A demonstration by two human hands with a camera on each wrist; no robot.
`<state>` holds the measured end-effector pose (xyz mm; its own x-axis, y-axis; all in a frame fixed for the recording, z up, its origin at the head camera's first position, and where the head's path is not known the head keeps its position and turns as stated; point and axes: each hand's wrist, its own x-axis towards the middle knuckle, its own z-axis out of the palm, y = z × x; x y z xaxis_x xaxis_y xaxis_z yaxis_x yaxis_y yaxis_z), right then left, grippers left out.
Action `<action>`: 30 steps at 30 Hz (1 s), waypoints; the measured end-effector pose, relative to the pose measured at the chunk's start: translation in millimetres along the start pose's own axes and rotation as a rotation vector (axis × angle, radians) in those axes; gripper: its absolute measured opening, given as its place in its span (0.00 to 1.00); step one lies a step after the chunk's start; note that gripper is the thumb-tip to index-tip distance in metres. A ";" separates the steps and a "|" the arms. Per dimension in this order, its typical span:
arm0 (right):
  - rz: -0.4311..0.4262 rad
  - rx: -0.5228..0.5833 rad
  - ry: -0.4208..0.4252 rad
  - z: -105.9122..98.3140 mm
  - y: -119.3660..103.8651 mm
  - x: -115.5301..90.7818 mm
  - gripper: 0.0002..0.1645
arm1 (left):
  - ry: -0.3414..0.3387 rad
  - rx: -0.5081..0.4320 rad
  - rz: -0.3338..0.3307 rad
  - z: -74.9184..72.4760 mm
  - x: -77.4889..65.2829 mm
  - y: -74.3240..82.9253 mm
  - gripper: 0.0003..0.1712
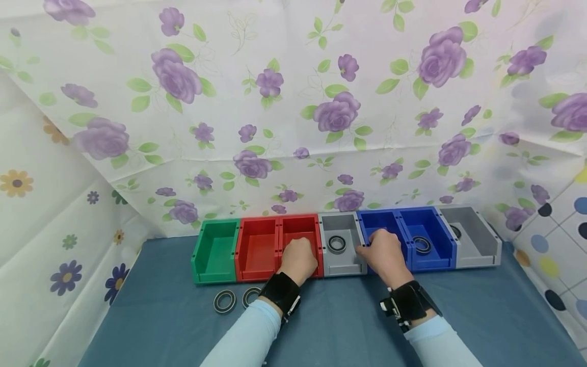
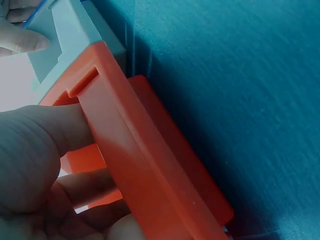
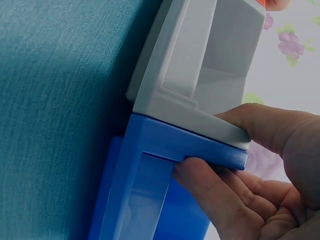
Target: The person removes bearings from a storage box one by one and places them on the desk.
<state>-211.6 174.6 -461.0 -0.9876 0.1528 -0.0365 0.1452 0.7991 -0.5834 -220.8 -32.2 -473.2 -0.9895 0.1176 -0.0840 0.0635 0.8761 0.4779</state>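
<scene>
My left hand [image 1: 299, 261] reaches into the right red bin [image 1: 300, 224]. In the left wrist view its thumb and fingers [image 2: 75, 125] pass behind the red front wall [image 2: 135, 155]. That wall hides the fingertips and whatever may lie between them. My right hand [image 1: 387, 260] straddles the side walls where the middle grey bin [image 1: 347, 270] meets a blue bin [image 1: 373, 213]. The right wrist view shows its thumb [image 3: 255, 120] on the grey side and bent fingers on the blue side, pinching both walls. A ball bearing [image 1: 337, 251] lies in that grey bin.
Two bearings lie on the blue cloth, one whole [image 1: 224, 309] and one [image 1: 249, 295] partly behind my left wrist. Another bearing [image 1: 421, 252] is in the right blue bin; one [image 1: 456, 232] is partly visible in the far-right grey bin. A green bin [image 1: 215, 278] ends the row.
</scene>
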 end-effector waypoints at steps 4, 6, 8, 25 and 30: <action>-0.006 0.002 0.007 0.4 -1.6 0.1 0.29 | 0.026 0.028 0.010 -0.6 -0.3 -0.3 0.11; -0.008 0.003 0.010 0.4 -2.1 0.5 0.29 | 0.037 0.027 0.018 -0.2 0.0 -1.4 0.11; -0.007 0.002 0.010 0.3 -2.4 0.7 0.29 | 0.052 0.016 0.030 1.1 0.2 -2.8 0.09; -0.036 -0.008 0.011 -0.4 -1.0 -1.7 0.30 | 0.214 0.092 0.168 3.6 -6.9 -10.6 0.12; -0.028 -0.010 0.012 -0.4 -0.7 -1.7 0.30 | 0.234 0.076 0.203 -0.5 -11.0 -11.5 0.17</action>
<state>-210.0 174.0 -460.2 -0.9905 0.1369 -0.0103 0.1178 0.8088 -0.5762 -210.7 -43.8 -477.3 -0.9581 0.1901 0.2142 0.2632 0.8794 0.3968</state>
